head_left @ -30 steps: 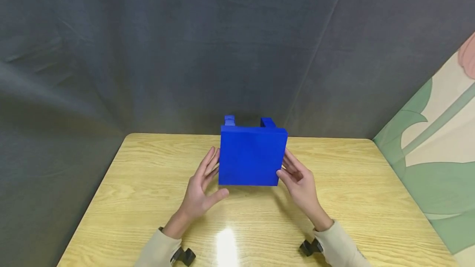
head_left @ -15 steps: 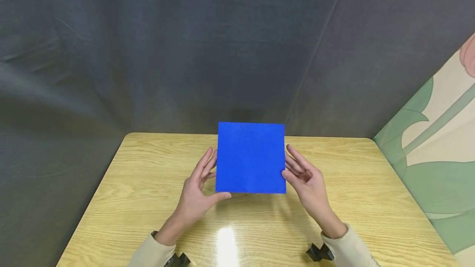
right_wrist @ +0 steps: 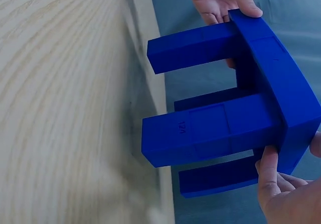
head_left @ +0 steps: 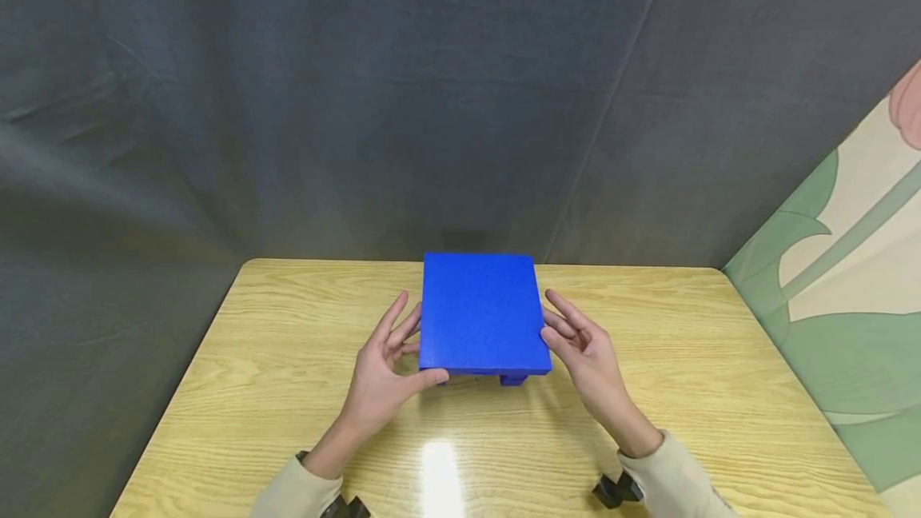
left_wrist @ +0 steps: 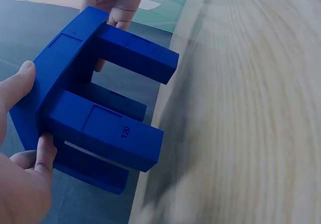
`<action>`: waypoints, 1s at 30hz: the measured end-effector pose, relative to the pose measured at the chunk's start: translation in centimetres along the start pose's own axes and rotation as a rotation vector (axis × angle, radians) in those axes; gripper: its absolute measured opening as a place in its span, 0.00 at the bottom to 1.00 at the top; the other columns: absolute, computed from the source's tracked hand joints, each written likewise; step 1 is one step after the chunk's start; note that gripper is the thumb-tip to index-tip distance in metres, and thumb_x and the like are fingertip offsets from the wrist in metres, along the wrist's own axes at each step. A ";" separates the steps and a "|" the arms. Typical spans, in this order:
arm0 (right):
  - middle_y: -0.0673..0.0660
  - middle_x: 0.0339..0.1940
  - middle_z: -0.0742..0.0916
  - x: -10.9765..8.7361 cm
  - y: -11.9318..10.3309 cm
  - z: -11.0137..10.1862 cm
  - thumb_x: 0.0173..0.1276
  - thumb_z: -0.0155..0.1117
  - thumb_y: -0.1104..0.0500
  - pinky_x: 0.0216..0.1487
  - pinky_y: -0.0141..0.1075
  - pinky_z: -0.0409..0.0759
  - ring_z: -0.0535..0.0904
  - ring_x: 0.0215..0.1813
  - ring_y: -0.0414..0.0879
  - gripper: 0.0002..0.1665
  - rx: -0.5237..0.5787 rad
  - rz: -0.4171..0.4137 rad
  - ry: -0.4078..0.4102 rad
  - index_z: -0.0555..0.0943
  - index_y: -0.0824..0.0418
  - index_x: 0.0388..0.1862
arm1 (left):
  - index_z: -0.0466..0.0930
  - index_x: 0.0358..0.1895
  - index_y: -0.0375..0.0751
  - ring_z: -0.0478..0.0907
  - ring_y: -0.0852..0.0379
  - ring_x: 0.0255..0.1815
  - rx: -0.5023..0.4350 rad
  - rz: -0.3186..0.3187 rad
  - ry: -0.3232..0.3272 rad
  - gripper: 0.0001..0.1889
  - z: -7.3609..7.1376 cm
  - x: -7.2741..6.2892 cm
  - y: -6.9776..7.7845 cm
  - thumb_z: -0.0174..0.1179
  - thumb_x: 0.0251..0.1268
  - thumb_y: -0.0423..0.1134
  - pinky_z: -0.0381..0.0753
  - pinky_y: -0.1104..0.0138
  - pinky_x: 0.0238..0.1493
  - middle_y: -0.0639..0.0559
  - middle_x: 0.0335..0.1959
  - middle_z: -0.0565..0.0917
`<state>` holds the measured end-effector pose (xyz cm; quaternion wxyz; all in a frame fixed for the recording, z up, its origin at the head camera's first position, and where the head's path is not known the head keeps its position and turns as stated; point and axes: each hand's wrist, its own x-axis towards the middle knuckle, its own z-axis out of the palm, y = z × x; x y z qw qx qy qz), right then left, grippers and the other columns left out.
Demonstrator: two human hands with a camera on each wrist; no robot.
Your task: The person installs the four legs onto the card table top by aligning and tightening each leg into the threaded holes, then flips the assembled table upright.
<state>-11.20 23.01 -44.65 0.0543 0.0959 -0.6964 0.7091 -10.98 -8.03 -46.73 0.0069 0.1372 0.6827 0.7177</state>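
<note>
A small blue stool, with a square flat top and several thick legs, is held between my two hands above the tabletop. My left hand grips its left side, thumb along the near left corner and a finger under the top beside a leg in the left wrist view. At the right edge, my right hand pinches the top between thumb and fingers. Raised digits mark a leg in the left wrist view and another leg in the right wrist view. The legs point down toward the wood, a gap showing beneath them.
The pale wooden table spreads out under the hands. Behind it hangs a dark grey curtain, and a flower-patterned cloth slopes along the right side. Black straps with small mounts circle both wrists.
The stool has tipped: its legs showed beyond the far edge at first, then its top faced me fully. Now the top lies flatter and leg ends show below the near edge.
</note>
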 end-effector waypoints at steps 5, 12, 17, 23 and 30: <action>0.85 0.74 0.75 0.3 0.6 0.4 0.84 0.58 0.74 0.66 0.27 0.83 0.86 0.65 0.32 0.34 -0.001 0.025 -0.003 0.63 0.80 0.84 | 0.53 0.92 0.47 0.84 0.40 0.68 -0.013 -0.035 0.010 0.62 -0.1 0.0 -0.6 0.85 0.59 0.31 0.71 0.50 0.82 0.47 0.86 0.69; 0.83 0.76 0.74 0.1 1.3 0.3 0.86 0.58 0.72 0.66 0.27 0.82 0.85 0.65 0.30 0.34 -0.024 0.055 -0.014 0.62 0.80 0.85 | 0.53 0.92 0.45 0.83 0.43 0.69 -0.030 -0.048 0.005 0.59 -0.2 -0.1 -1.4 0.83 0.62 0.32 0.78 0.62 0.77 0.44 0.85 0.70; 0.84 0.75 0.75 0.1 1.7 0.2 0.86 0.58 0.72 0.66 0.28 0.83 0.86 0.65 0.31 0.34 -0.018 0.048 -0.012 0.63 0.79 0.85 | 0.52 0.92 0.43 0.83 0.40 0.70 -0.046 -0.038 -0.004 0.59 -0.1 -0.1 -1.6 0.83 0.64 0.32 0.77 0.67 0.75 0.42 0.86 0.69; 0.82 0.76 0.76 0.0 1.7 0.0 0.86 0.58 0.71 0.65 0.28 0.84 0.85 0.65 0.31 0.33 -0.013 0.055 -0.004 0.63 0.78 0.85 | 0.51 0.92 0.41 0.83 0.39 0.69 -0.065 -0.046 -0.001 0.60 0.0 -0.1 -1.6 0.84 0.62 0.32 0.76 0.70 0.75 0.43 0.86 0.69; 0.81 0.77 0.75 -0.2 1.9 -0.3 0.88 0.57 0.68 0.64 0.29 0.85 0.85 0.66 0.31 0.34 -0.023 0.080 -0.007 0.62 0.76 0.86 | 0.51 0.92 0.41 0.81 0.41 0.72 -0.054 -0.037 0.014 0.60 0.3 -0.1 -1.8 0.83 0.62 0.31 0.79 0.70 0.73 0.43 0.86 0.69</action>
